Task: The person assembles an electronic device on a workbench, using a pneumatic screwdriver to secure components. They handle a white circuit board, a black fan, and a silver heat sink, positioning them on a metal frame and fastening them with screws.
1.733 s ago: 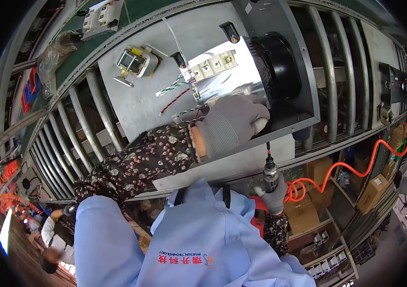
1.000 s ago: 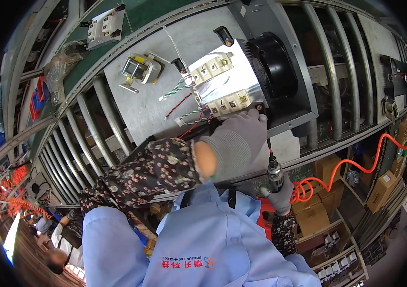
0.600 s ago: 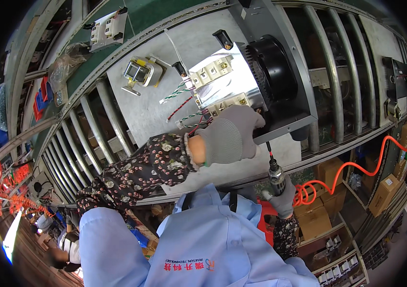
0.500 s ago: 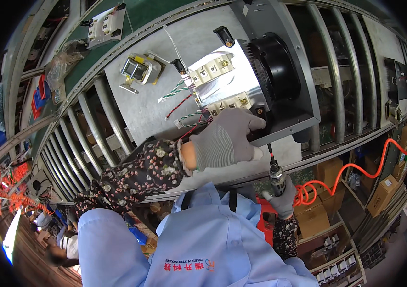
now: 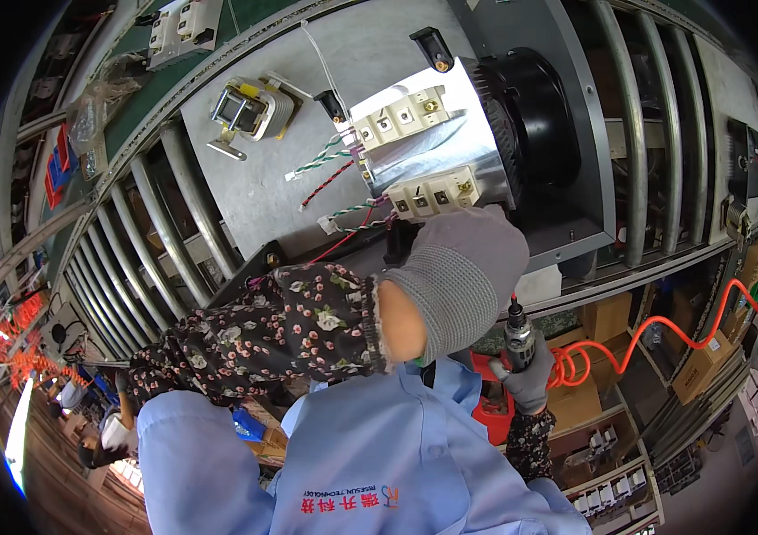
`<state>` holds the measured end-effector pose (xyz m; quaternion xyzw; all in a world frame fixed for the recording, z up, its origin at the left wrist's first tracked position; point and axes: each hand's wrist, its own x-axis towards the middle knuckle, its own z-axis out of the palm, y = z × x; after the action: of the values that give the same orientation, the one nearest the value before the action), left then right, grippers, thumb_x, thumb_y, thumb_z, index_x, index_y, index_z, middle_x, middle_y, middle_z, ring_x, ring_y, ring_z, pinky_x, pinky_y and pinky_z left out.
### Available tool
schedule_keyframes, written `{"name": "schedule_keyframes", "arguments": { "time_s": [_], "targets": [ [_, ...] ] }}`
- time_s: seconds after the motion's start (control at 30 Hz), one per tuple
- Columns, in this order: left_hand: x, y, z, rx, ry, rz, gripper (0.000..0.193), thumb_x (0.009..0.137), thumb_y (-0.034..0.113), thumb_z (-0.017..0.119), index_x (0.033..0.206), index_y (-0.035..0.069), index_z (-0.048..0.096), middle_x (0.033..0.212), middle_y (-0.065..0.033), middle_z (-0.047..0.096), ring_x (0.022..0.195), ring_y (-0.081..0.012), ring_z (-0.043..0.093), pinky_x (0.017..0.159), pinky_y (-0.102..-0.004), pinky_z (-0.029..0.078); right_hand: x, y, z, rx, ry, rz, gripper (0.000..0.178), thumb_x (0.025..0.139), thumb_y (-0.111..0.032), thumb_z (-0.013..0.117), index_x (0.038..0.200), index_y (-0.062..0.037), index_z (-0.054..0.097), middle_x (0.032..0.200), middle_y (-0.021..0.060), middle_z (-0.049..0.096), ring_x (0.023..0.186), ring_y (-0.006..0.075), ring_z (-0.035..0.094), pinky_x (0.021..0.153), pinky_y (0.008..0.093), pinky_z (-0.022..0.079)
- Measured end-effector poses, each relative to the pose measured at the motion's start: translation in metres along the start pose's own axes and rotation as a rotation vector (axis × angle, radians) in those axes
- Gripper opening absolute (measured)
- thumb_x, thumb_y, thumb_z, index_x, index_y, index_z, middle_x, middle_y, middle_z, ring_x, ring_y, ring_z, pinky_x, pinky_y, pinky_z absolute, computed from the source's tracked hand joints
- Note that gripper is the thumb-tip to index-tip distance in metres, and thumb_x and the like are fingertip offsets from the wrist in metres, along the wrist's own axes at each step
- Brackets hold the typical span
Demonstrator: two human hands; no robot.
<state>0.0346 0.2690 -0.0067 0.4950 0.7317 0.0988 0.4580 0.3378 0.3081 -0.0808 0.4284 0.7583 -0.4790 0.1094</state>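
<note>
My left hand (image 5: 479,263), in a grey glove, is over the near edge of a silver heatsink assembly (image 5: 432,147); its fingers are hidden beneath the hand. Two cream terminal modules, a far one (image 5: 401,116) and a near one (image 5: 437,192), sit on that assembly. Against its right end is a round black fan housing (image 5: 544,116) inside a dark grey metal enclosure (image 5: 597,178). Closed around a powered screwdriver (image 5: 518,332) with its bit pointing away from me, my right hand (image 5: 531,379) stays below the bench's near edge.
Left of the assembly lie twisted wires (image 5: 321,183) and a transformer (image 5: 250,111) on a metal plate (image 5: 236,192). Roller bars (image 5: 633,134) flank the plate. A coiled orange hose (image 5: 638,343) runs off to the right. Cardboard boxes (image 5: 704,366) stand lower right.
My left hand has moved right and come up nearer the camera, hiding its fingers. The screwdriver in my right hand has shifted slightly. The view has shifted a little.
</note>
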Motion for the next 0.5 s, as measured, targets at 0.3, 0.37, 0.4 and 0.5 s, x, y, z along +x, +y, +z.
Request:
{"name": "schedule_keyframes", "arguments": {
  "time_s": [0.3, 0.37, 0.4, 0.5],
  "targets": [
    [0.005, -0.002, 0.013, -0.042, 0.152, -0.02, 0.027, 0.061, 0.003, 0.06, 0.088, -0.001, 0.057, 0.086, -0.0157, 0.056, 0.081, -0.0318, 0.057, 0.072, -0.0384, 0.047, -0.032, -0.086, -0.062, 0.143, -0.137, 0.242, 0.055, 0.053, -0.025, 0.081, 0.092, -0.0004, 0.051, 0.075, 0.0089, 0.06, 0.065, 0.0141, 0.058, 0.061, 0.0291, 0.047],
    [0.005, 0.0, 0.015, -0.092, 0.166, -0.076, 0.03, 0.06, 0.001, 0.06, 0.09, 0.0, 0.058, 0.087, -0.0161, 0.056, 0.083, -0.032, 0.057, 0.074, -0.0377, 0.047, -0.035, -0.079, -0.054, 0.155, -0.156, 0.225, 0.058, 0.053, -0.026, 0.082, 0.095, -0.0003, 0.051, 0.075, 0.0089, 0.06, 0.066, 0.0146, 0.058, 0.061, 0.0288, 0.047],
    [0.005, 0.002, 0.016, -0.118, 0.171, -0.101, 0.032, 0.06, 0.0, 0.06, 0.092, 0.0, 0.059, 0.088, -0.0164, 0.057, 0.085, -0.0321, 0.057, 0.075, -0.0373, 0.047, -0.036, -0.072, -0.046, 0.16, -0.163, 0.219, 0.059, 0.053, -0.026, 0.082, 0.096, -0.0003, 0.051, 0.075, 0.0089, 0.06, 0.066, 0.0149, 0.058, 0.062, 0.0287, 0.047],
    [0.002, 0.004, 0.016, -0.094, 0.198, -0.144, 0.034, 0.06, -0.001, 0.059, 0.094, 0.001, 0.059, 0.09, -0.0164, 0.057, 0.086, -0.0321, 0.057, 0.076, -0.0371, 0.047, -0.025, -0.054, -0.017, 0.181, -0.108, 0.148, 0.062, 0.053, -0.027, 0.082, 0.1, -0.0015, 0.052, 0.078, 0.009, 0.06, 0.069, 0.0167, 0.06, 0.064, 0.0291, 0.048]
  ]
}}
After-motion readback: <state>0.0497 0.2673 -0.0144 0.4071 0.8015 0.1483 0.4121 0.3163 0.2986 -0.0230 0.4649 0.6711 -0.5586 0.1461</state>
